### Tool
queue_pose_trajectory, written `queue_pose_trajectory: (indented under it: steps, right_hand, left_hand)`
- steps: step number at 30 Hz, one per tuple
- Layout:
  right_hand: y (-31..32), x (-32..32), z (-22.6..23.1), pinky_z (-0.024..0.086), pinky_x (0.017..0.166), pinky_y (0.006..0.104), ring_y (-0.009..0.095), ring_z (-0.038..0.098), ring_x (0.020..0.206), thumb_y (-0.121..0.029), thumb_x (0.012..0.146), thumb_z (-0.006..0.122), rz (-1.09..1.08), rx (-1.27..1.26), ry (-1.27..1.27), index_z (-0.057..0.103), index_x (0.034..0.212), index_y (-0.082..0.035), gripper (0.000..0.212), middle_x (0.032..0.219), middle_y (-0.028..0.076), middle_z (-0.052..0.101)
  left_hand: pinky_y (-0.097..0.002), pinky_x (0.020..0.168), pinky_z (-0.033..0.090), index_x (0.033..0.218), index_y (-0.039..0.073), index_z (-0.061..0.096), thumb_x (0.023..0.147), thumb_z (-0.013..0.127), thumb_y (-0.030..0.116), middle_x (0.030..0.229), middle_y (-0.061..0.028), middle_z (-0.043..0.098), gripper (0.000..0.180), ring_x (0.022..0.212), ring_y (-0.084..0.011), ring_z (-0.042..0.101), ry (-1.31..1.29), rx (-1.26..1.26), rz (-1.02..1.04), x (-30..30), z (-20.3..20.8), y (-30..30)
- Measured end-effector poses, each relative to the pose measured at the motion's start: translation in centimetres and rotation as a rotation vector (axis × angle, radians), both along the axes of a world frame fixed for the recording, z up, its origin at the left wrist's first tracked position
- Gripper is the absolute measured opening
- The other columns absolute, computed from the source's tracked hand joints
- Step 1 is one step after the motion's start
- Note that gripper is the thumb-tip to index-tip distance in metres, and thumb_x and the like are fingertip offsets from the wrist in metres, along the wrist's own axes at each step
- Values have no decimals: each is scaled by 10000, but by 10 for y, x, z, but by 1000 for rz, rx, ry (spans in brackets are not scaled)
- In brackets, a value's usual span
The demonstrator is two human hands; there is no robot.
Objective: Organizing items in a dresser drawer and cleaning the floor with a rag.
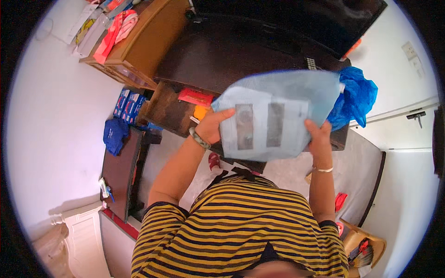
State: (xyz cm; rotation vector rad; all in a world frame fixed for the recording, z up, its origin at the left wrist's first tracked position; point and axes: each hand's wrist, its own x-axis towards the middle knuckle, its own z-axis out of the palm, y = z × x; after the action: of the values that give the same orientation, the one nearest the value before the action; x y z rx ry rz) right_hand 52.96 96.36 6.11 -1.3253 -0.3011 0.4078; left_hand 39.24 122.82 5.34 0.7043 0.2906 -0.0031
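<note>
Both hands hold a pale blue, see-through mesh document pouch (278, 118) up in front of me, over the front of the dark cabinet. White papers with two dark grey printed rectangles show through it. My left hand (214, 127) grips its left edge, thumb on the face. At the lower right edge, my right hand (320, 138) pinches it with the thumb in front. Fingers behind the pouch are hidden. Just left of it, an open wooden drawer (162, 104) contains a red packet (195, 97) and something orange-yellow (200, 112).
A crumpled blue plastic bag (359, 97) lies at the cabinet's right end. Behind stands a large black screen (296, 23) on the dark cabinet top (204, 51). At left are blue boxes (130, 106), blue cloth (115, 135) and a low dark table (120, 171). A wooden chair (375, 245) stands lower right.
</note>
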Motion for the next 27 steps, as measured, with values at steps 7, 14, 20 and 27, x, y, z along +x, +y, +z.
queue_pose_trajectory:
  steps: [7, 14, 20, 27]
  right_hand:
    - [93, -86, -83, 478, 786, 331, 200, 588, 866, -28, 771, 591, 135, -43, 550, 546, 1051, -11, 284, 1000, 70, 595]
    - [200, -125, -150, 486, 828, 415, 271, 588, 904, -1, 792, 542, 37, -52, 980, 480, 1081, 44, 299, 1009, 144, 574]
    - [245, -105, -258, 493, 777, 425, 266, 587, 895, -46, 807, 546, 134, -104, 451, 512, 976, 29, 188, 986, 145, 576]
    - [329, -104, -188, 470, 714, 387, 260, 591, 827, -157, 758, 635, 136, -559, 532, 534, 964, -15, 270, 956, 141, 589]
  left_hand:
    - [-380, 800, 500, 1127, -10, 494, 812, 563, 92, 1054, -118, 590, 338, 913, -239, 600, 318, -92, 45, -84, -82, 84]
    - [-362, 798, 489, 1071, -18, 537, 790, 580, 108, 1005, -110, 608, 311, 886, -216, 600, 389, 12, 98, -145, -96, 180]
    - [-279, 822, 428, 1132, -46, 505, 755, 530, 16, 1026, -95, 600, 383, 922, -173, 567, 460, 374, 92, -147, -108, 224]
    - [-276, 839, 413, 1152, -37, 510, 725, 465, -44, 1050, -104, 592, 429, 943, -179, 555, 485, 808, 196, -140, -147, 262]
